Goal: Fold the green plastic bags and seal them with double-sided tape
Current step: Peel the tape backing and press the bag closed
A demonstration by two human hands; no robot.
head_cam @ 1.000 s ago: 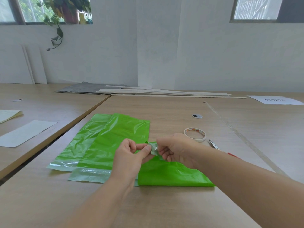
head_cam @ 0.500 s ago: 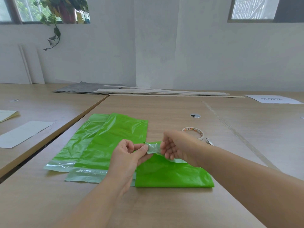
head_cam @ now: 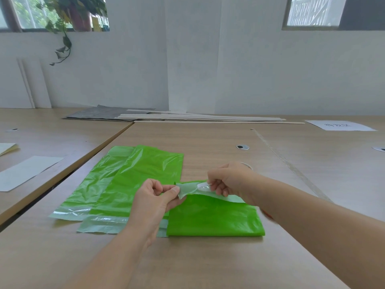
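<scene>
A folded green plastic bag point(head_cam: 214, 220) lies on the wooden table point(head_cam: 208, 259) in front of me. My left hand point(head_cam: 155, 202) pinches the left corner of its pale flap point(head_cam: 187, 189) and lifts it. My right hand point(head_cam: 231, 179) pinches a clear strip of liner or tape point(head_cam: 203, 186) on that flap. Two more green bags point(head_cam: 129, 180) lie flat and overlapping to the left, pale sealing ends toward me. The tape roll point(head_cam: 248, 165) is almost hidden behind my right hand.
A gap point(head_cam: 62, 180) separates this table from another on the left, which carries white paper sheets point(head_cam: 27, 171). Long slats and grey sheets point(head_cam: 187, 117) lie along the back wall. A labelled paper point(head_cam: 339, 125) sits far right. Something red point(head_cam: 267, 214) peeks from under my right forearm.
My right hand has moved right along the flap, drawing the clear strip away from my left hand. More of the pale flap now shows. The roll is more hidden.
</scene>
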